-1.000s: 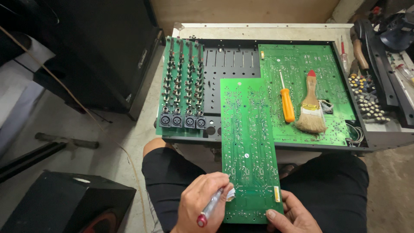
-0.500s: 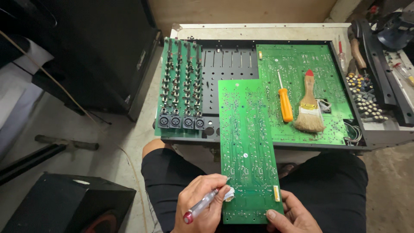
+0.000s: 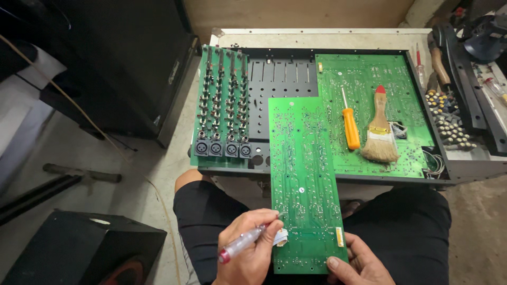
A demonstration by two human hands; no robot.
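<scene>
A long green circuit board [image 3: 303, 174] lies solder side up across my lap, its far end resting on the open black chassis [image 3: 285, 74]. My left hand [image 3: 248, 258] grips a clear-handled screwdriver with a red end cap [image 3: 240, 244]; its tip is at the board's left edge, beside a small white connector [image 3: 280, 237]. My right hand [image 3: 359, 266] holds the board's near right corner, thumb on top.
In the chassis sit a green board with rows of jacks [image 3: 222, 105] and a large green board [image 3: 369, 84] carrying an orange screwdriver [image 3: 350, 126] and a paintbrush [image 3: 379, 140]. Loose knobs [image 3: 449, 121] lie right. A black speaker [image 3: 79, 248] and cabinet [image 3: 116, 63] stand left.
My left hand has tilted the screwdriver flatter and brought its tip a little up along the board's left edge. My right hand and the board have stayed put.
</scene>
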